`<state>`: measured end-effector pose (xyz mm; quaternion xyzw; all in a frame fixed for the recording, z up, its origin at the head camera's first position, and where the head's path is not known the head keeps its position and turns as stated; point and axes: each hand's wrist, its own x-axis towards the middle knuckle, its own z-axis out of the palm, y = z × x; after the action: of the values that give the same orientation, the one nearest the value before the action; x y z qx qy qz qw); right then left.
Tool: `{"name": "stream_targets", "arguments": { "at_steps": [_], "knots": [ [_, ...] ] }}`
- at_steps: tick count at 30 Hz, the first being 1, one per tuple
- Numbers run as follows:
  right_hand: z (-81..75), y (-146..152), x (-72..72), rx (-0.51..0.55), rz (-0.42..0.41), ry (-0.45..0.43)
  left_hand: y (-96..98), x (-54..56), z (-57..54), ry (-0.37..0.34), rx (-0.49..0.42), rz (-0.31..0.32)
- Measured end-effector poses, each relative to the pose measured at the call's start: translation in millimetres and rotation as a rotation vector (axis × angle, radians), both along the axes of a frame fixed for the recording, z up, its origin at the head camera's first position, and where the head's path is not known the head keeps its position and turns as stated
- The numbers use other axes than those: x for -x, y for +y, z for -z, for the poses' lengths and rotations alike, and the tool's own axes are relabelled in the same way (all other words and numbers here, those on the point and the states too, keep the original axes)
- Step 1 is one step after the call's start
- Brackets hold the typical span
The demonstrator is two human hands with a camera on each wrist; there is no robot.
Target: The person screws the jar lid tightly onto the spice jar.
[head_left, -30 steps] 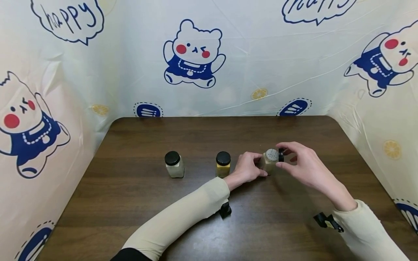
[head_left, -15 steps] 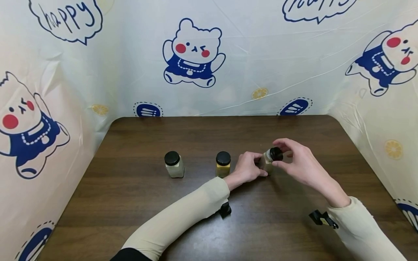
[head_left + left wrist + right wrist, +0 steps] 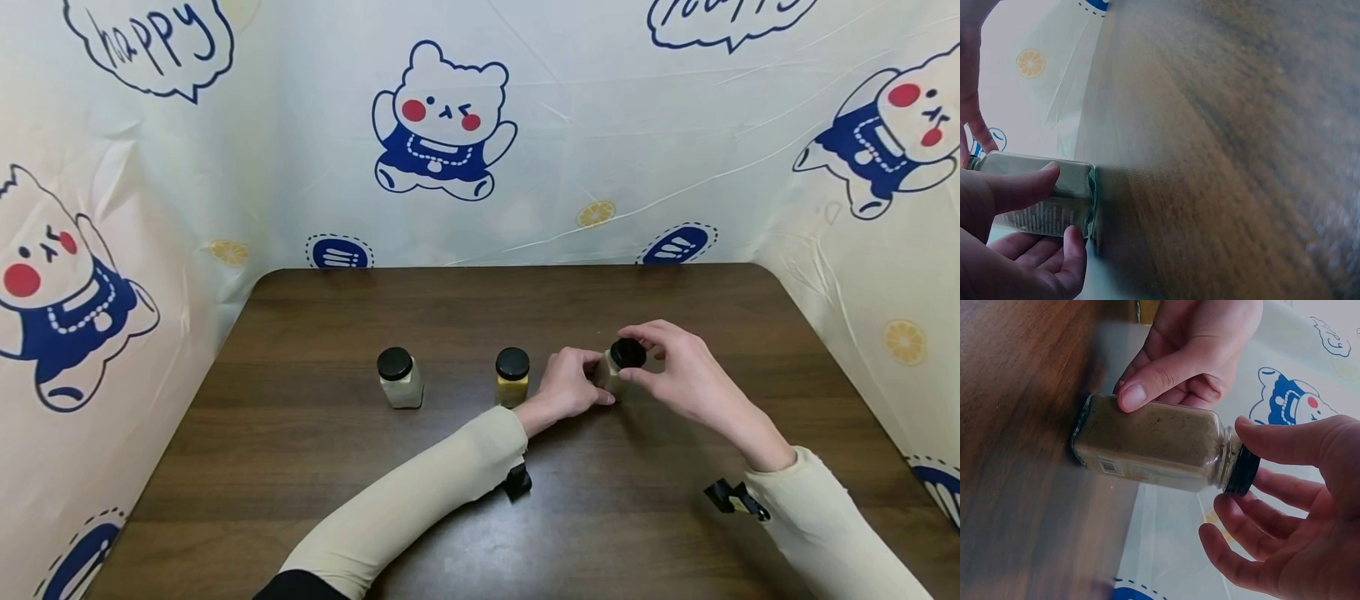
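A clear square spice jar (image 3: 1154, 440) of greyish-brown powder stands on the table at the right. Around its body my left hand (image 3: 566, 385) grips with thumb and fingers. On its mouth sits a black lid (image 3: 1244, 470), which my right hand (image 3: 686, 371) pinches between thumb and fingers. In the right wrist view, some of the jar's threaded neck shows below the lid. The left wrist view shows a label with fine print on the jar's side, partly behind my left thumb (image 3: 1022, 187).
Left of my left hand stands a black-lidded jar of yellow powder (image 3: 513, 392). Farther left is a black-lidded jar with pale contents (image 3: 403, 392). The brown wooden table (image 3: 300, 467) meets a printed cloth backdrop (image 3: 570, 150) at the back and sides.
My right hand has brought the lid leftward from beside the jar, tipped it flat and set it over the perforated top, which is now covered. My left hand keeps its grip in place.
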<state>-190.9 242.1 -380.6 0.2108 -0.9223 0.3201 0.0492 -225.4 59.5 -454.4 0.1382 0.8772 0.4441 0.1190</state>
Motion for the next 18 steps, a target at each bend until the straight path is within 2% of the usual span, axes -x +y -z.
{"name": "stream_targets", "arguments": {
  "at_steps": [18],
  "knots": [
    [2.9, -0.5, 0.8, 0.007, -0.001, -0.016, -0.6, 0.9, -0.5, -0.017, -0.012, -0.004]
  ]
}}
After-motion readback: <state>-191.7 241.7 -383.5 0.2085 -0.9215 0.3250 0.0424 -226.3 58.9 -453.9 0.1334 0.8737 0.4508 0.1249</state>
